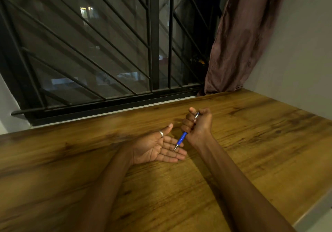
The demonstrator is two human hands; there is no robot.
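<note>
My right hand [197,122] grips a blue pen [181,138] in a fist, thumb near its silver top end. The pen slants down to the left, and its metal tip touches the fingers of my left hand [158,148]. That hand lies palm up on the wooden table [251,141], fingers straight, with a silver ring on the thumb. It holds nothing.
A barred window [107,51] with a dark frame runs along the table's far edge. A brown curtain [239,39] hangs at the far right corner beside a grey wall [301,51]. The table's right edge [312,212] lies near my right forearm.
</note>
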